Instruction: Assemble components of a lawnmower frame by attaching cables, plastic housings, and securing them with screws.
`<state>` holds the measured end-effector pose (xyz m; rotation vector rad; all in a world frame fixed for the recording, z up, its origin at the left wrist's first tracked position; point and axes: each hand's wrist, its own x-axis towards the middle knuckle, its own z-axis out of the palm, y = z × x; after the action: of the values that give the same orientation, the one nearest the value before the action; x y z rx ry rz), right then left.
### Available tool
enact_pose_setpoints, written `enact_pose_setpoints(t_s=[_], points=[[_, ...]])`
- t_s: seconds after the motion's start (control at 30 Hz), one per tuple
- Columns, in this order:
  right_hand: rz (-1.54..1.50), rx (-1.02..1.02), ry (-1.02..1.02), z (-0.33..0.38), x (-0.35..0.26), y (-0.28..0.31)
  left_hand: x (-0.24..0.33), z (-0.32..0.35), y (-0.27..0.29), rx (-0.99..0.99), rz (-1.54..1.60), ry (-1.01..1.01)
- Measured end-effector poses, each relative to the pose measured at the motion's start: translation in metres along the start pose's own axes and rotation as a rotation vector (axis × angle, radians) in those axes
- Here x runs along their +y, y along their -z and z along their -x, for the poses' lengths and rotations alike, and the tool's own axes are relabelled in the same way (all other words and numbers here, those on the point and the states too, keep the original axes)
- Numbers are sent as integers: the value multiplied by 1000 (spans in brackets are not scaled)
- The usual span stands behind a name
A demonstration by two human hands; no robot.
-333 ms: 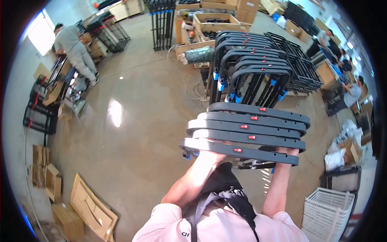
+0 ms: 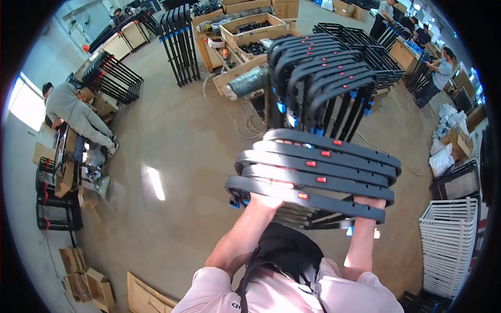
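Note:
Several black U-shaped tubular frames (image 2: pixel 339 205), each with a small red piece on its top bar, hang side by side in front of me. My left hand (image 2: pixel 267 201) grips them near the left bend, its fingers mostly hidden behind the bars. Toward the right end, my right hand (image 2: pixel 369 202) holds the same bundle from below, fingers also covered. Blue pieces show on the legs under the bars. Just beyond stands a row of similar black frames (image 2: pixel 336 91), upright, with blue pieces on their legs.
Behind the row lie stacked black racks (image 2: pixel 360 49). A wrapped roll (image 2: pixel 248 82) and wooden crates (image 2: pixel 253 26) of dark parts stand far left of it. A cable (image 2: pixel 242 120) lies on the floor. People work at both sides. White racks (image 2: pixel 449 245) stand at right.
My view has turned, and the surroundings have shifted in the picture. Both hands still hold the frames, whose left ends now curve more and sit slightly farther left.

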<state>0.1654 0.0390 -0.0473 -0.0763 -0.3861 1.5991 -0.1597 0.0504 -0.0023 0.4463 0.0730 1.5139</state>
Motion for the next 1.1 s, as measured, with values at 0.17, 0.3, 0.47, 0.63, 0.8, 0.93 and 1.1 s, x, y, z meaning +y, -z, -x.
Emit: enact_pose_setpoints(t_s=[0.17,0.3,0.47,0.63,0.8,0.93,1.1], points=[[144,203,143,24,96,-7,84,-11,38,252,326,349],[-268,424,246,20,166,-2,153,-29,89,0,688,430],[88,-144,141,-21,272,-32,238,-78,112,343,333,540],[370,379,508,-39,345,-59,277,-140,150,361,268,667],[97,556,549,-86,368,-40,281,-202,198,171,269,762],[120,569,638,-117,365,-45,259,-241,189,321,230,725],[236,335,721,-164,348,-49,228,-288,187,299,183,777]])
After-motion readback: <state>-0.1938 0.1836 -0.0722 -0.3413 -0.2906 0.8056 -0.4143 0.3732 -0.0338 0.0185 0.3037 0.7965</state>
